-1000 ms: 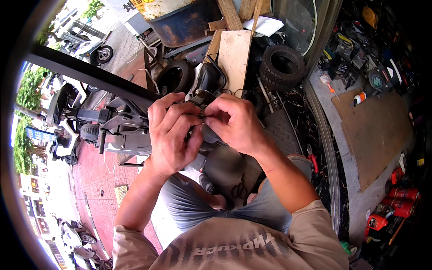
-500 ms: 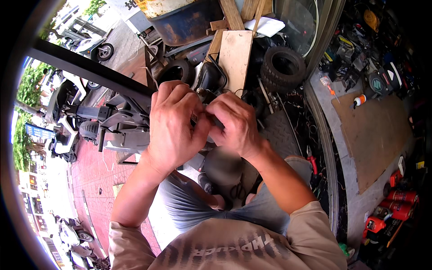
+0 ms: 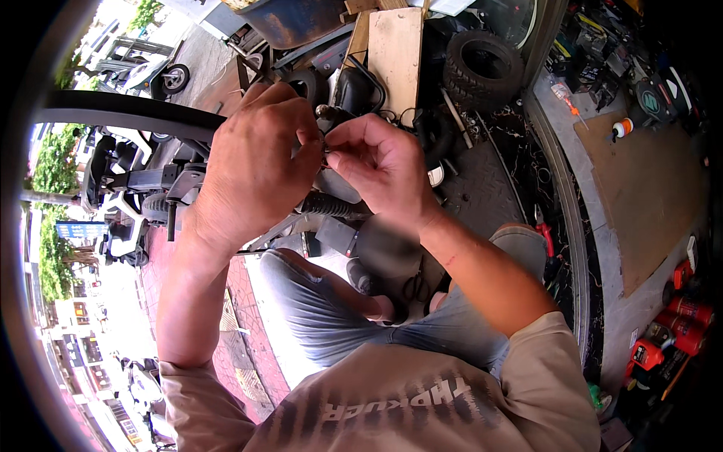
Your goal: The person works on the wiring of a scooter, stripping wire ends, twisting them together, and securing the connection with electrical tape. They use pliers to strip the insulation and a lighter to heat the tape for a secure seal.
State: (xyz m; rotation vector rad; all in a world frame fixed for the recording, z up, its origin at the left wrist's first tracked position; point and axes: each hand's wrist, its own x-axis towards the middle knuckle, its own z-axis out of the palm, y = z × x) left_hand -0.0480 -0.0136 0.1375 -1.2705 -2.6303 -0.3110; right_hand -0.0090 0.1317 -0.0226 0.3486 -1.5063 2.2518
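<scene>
Both my hands are raised close together in front of me, over a cluttered spot. My left hand (image 3: 260, 166) is closed, its fingers curled by the end of a long dark bar (image 3: 135, 109) that runs in from the left. What it grips is hidden behind the knuckles. Thumb and forefinger of my right hand (image 3: 388, 169) pinch toward a tiny dark piece (image 3: 325, 148) between the two hands, too small to name. Just beyond the fingertips shows a small metal knob (image 3: 325, 111). A black coil spring (image 3: 331, 204) is partly visible below the hands.
Stacked tyres (image 3: 482, 68) and a wooden board (image 3: 395, 56) lie ahead. Scissors (image 3: 415, 286) rest between my feet; red-handled pliers (image 3: 544, 232) lie right of my knee. Farther right are a cardboard sheet (image 3: 651, 203) and red tools (image 3: 659, 339). Parked scooters (image 3: 154, 79) stand left.
Relative to the surroundings in view, both hands have shifted left. They have drawn slightly apart, and my right hand has turned so its thumb and forefinger pinch shows more clearly.
</scene>
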